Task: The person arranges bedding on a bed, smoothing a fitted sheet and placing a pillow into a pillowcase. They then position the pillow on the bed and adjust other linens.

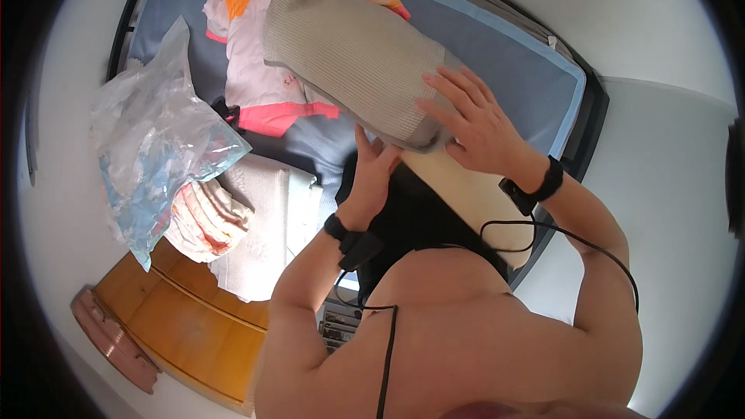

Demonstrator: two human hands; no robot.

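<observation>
A beige ribbed fabric cover (355, 52), perhaps a pillow cover, with grey edging lies slantwise before me, its far end folded over. My right hand (477, 116) rests on its near right end with fingers spread. Against its lower edge is my left hand (375, 174); some of its fingers are hidden by the cover, so its grip is unclear. A smooth cream slab (489, 203), which looks like a foam pillow, extends from below the cover toward my right side. Both wrists wear black straps with small boxes and cables.
The bed (506, 64) has a blue-grey sheet and dark frame. A pink-and-white quilted textile (256, 70) lies behind the cover. To the left are a clear plastic bag (169, 122), a rolled patterned cloth (209, 221) and folded pale fabric (256, 215), above a wooden surface (192, 320).
</observation>
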